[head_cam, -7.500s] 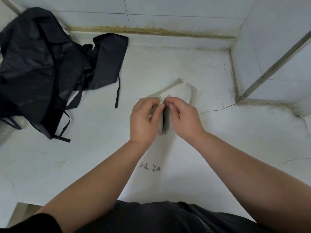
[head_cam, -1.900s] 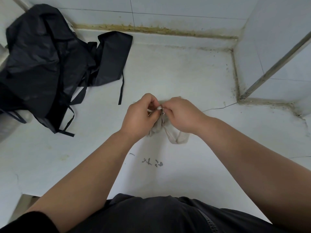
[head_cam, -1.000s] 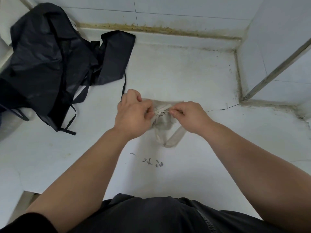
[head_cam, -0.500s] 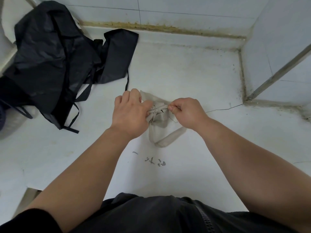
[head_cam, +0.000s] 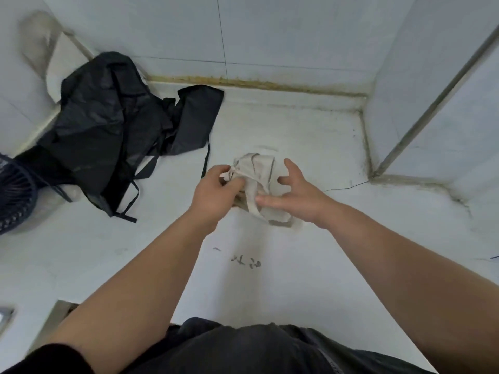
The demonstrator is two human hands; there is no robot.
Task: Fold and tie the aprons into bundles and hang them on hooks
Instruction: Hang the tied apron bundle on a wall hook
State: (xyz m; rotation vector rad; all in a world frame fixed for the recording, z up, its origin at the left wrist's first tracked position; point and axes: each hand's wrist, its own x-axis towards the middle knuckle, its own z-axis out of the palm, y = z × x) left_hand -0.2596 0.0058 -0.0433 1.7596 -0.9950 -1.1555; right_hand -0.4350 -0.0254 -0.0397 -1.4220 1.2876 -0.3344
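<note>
Bundle [head_cam: 256, 168] of beige apron gripped by left hand [head_cam: 216, 190], right hand [head_cam: 297, 193] spread open

The beige apron bundle sits at the middle of the white counter [head_cam: 270, 279]. It is a crumpled, tied-up wad with narrow ties crossing its top. The left hand holds it from the left side, fingers curled into the cloth and around a tie at the bundle's upper left corner. The right hand is wide open on the bundle's right side, with its fingers straight and fanned apart. Its thumb reaches left across the near part of the bundle. Its fingertips are just beside the cloth, and whether they touch it cannot be told. A flat strap loop [head_cam: 272, 215] of the same beige cloth trails from under the bundle toward the near side and lies on the counter below the right hand.

Far to the left, a heap of black aprons [head_cam: 108, 125] sprawls over the counter and up against the left wall. Its thin black ties trail across the surface, and one hangs just left of the left hand. A dark fan [head_cam: 13, 195] shows at the left edge, partly under the heap. Small scribbled marks [head_cam: 245, 261] sit on the counter between the forearms. A thin crack [head_cam: 345, 187] runs to the right of the right hand. A stained seam [head_cam: 256, 83] follows the far edge where the counter meets the tiled wall [head_cam: 270, 31], and a metal strip [head_cam: 432, 90] slants up the right wall. The person's dark clothing [head_cam: 243, 346] fills the near edge.
</note>
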